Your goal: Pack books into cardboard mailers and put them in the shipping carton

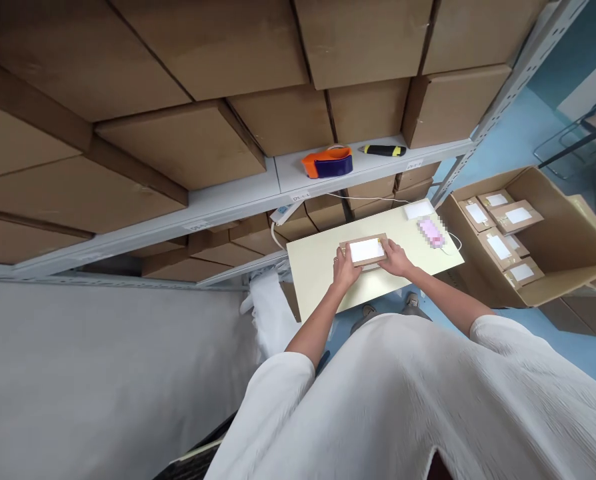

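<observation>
A small cardboard box (349,260) with a white label on its top is held level over the pale yellow table (314,273). My left hand (345,269) grips its left end, thumb on the upper face. At the right end, my right hand (396,258) closes on the same box, with the thumb along the edge. The fingers underneath are hidden. Whether the box touches the tabletop I cannot tell.
On the shelf above lie an orange and purple tape dispenser (328,162) and a black and yellow utility knife (384,151). A large open carton (563,247) at right holds several labelled boxes. White wrapping material (273,313) stands left of the table; a blurred pink item (431,232) lies on it.
</observation>
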`<action>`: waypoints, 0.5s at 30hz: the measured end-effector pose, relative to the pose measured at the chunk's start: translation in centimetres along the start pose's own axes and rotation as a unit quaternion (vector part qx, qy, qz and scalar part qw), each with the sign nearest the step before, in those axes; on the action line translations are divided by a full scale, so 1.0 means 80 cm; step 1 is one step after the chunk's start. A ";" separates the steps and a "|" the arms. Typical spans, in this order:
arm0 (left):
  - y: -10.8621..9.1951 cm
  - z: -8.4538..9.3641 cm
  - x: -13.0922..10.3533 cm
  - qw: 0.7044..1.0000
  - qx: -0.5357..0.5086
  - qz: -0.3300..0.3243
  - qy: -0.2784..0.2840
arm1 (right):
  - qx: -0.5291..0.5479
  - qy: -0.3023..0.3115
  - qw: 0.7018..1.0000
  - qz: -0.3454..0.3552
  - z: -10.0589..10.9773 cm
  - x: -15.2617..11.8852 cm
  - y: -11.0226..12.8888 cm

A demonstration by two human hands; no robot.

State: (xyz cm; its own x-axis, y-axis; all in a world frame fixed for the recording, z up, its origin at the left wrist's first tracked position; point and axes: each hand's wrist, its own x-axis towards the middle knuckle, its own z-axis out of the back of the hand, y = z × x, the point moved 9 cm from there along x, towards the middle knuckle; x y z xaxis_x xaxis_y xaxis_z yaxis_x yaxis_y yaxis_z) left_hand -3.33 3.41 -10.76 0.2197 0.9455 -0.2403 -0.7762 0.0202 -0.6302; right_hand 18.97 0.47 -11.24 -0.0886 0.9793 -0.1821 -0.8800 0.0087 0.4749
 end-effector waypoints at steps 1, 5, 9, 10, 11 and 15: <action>-0.010 -0.001 0.001 1.000 0.007 -0.009 0.002 | 0.001 -0.009 1.000 -0.003 0.008 -0.006 -0.005; -0.059 -0.010 0.007 0.999 0.016 -0.048 0.005 | 0.004 -0.043 0.999 -0.019 0.045 -0.030 -0.031; -0.119 -0.035 0.012 0.995 0.032 -0.092 0.006 | 0.013 -0.086 0.995 -0.040 0.082 -0.063 -0.073; -0.136 -0.045 0.013 0.994 0.038 -0.106 0.005 | 0.015 -0.100 0.994 -0.045 0.092 -0.073 -0.087; -0.155 -0.055 0.013 0.992 0.045 -0.120 0.004 | 0.017 -0.115 0.992 -0.049 0.103 -0.085 -0.101; -0.239 -0.106 0.010 0.981 0.064 -0.185 -0.005 | 0.026 -0.176 0.982 -0.066 0.152 -0.144 -0.163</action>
State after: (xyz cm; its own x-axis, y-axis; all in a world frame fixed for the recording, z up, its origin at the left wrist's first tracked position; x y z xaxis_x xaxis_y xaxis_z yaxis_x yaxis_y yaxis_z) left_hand 16.67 1.04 -5.18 0.4950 0.8688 -0.0059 -0.7125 0.4021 -0.5750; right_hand 37.15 -8.47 -4.90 0.1985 0.9783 0.0600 -0.8477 0.1406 0.5116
